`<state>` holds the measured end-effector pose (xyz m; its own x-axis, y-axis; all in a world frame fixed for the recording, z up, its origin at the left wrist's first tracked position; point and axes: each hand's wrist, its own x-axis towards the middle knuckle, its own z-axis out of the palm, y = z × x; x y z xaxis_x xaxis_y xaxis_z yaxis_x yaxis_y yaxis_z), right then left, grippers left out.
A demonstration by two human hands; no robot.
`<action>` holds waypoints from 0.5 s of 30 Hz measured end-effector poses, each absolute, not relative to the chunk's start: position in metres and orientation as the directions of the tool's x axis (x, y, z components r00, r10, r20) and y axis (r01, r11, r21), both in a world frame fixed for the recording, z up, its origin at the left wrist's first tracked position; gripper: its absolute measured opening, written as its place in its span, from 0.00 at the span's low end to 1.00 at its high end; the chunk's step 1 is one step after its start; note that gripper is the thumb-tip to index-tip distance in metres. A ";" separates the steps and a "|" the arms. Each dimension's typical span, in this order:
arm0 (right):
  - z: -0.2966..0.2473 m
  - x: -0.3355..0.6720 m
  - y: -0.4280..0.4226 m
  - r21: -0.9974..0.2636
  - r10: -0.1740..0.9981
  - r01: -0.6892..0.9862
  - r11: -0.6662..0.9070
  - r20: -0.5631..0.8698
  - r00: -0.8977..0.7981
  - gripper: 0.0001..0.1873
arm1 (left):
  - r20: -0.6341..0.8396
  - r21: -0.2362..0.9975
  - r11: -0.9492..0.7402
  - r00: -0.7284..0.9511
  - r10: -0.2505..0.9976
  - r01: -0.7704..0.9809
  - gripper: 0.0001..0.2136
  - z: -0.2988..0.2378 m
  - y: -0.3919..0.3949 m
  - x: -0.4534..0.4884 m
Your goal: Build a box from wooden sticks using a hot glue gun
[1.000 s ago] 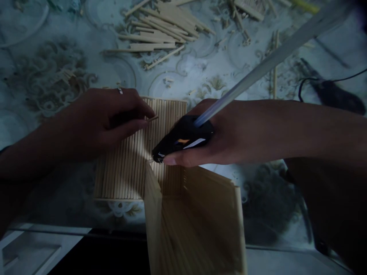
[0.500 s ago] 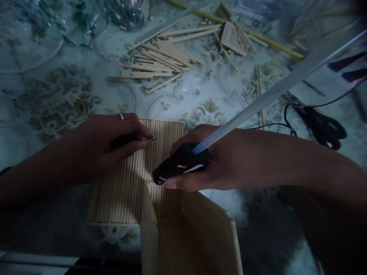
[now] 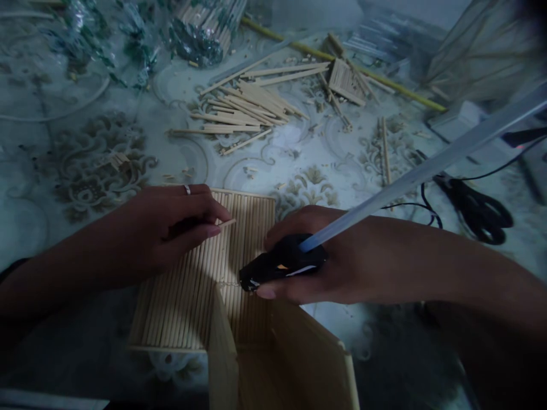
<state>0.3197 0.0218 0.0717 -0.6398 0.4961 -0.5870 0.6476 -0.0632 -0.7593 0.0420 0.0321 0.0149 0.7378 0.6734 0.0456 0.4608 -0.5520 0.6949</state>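
My right hand (image 3: 325, 267) grips a black glue gun (image 3: 280, 267) with a long pale glue stick (image 3: 423, 171) rising from its back. Its nozzle points at the top edge of an upright stick wall (image 3: 222, 336), with a thin thread of glue trailing from the tip. My left hand (image 3: 166, 228), a ring on one finger, pinches a short wooden stick (image 3: 225, 223) over a flat panel of bamboo sticks (image 3: 188, 290). The wall belongs to a box-like stick structure (image 3: 299, 364) at the bottom of the view.
Loose sticks (image 3: 248, 108) lie in a pile on the patterned cloth (image 3: 85, 165). A small stick panel (image 3: 346, 80) and a yellow rod (image 3: 342, 60) lie beyond. Black scissors (image 3: 478, 210) and a black cord (image 3: 410, 205) lie at the right. Crumpled foil (image 3: 128, 34) sits top left.
The view has tilted up, so hands and panel sit lower in frame. The glue gun nozzle has drawn back slightly to the right, leaving a glue thread. The left hand keeps its pinch.
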 end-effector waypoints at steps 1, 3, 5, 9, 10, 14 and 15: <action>0.071 0.320 0.022 -0.758 0.498 0.648 -0.067 -0.589 -0.637 0.12 | 0.047 0.696 -0.553 0.739 0.672 0.458 0.09 0.015 0.032 0.042; 0.071 0.321 0.021 -0.756 0.491 0.650 -0.076 -0.596 -0.635 0.12 | 0.049 0.701 -0.551 0.740 0.671 0.453 0.10 0.016 0.033 0.043; 0.071 0.322 0.021 -0.749 0.483 0.657 -0.090 -0.609 -0.629 0.12 | 0.046 0.704 -0.544 0.735 0.676 0.457 0.09 0.017 0.033 0.044; 0.071 0.324 0.021 -0.740 0.490 0.662 -0.117 -0.623 -0.610 0.12 | 0.037 0.706 -0.537 0.733 0.679 0.462 0.09 0.017 0.034 0.045; 0.071 0.325 0.021 -0.745 0.495 0.656 -0.117 -0.617 -0.612 0.12 | 0.039 0.706 -0.538 0.733 0.679 0.461 0.09 0.017 0.034 0.045; 0.070 0.327 0.021 -0.752 0.516 0.650 -0.112 -0.603 -0.609 0.12 | 0.052 0.693 -0.555 0.735 0.676 0.461 0.09 0.018 0.033 0.044; 0.070 0.327 0.021 -0.751 0.515 0.650 -0.113 -0.604 -0.608 0.12 | 0.051 0.691 -0.557 0.737 0.674 0.461 0.10 0.017 0.033 0.044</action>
<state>0.3268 0.0209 0.0698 -0.6082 0.5152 -0.6039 0.6501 -0.1132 -0.7513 0.0442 0.0332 0.0174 0.7372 0.6737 0.0514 0.4606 -0.5568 0.6913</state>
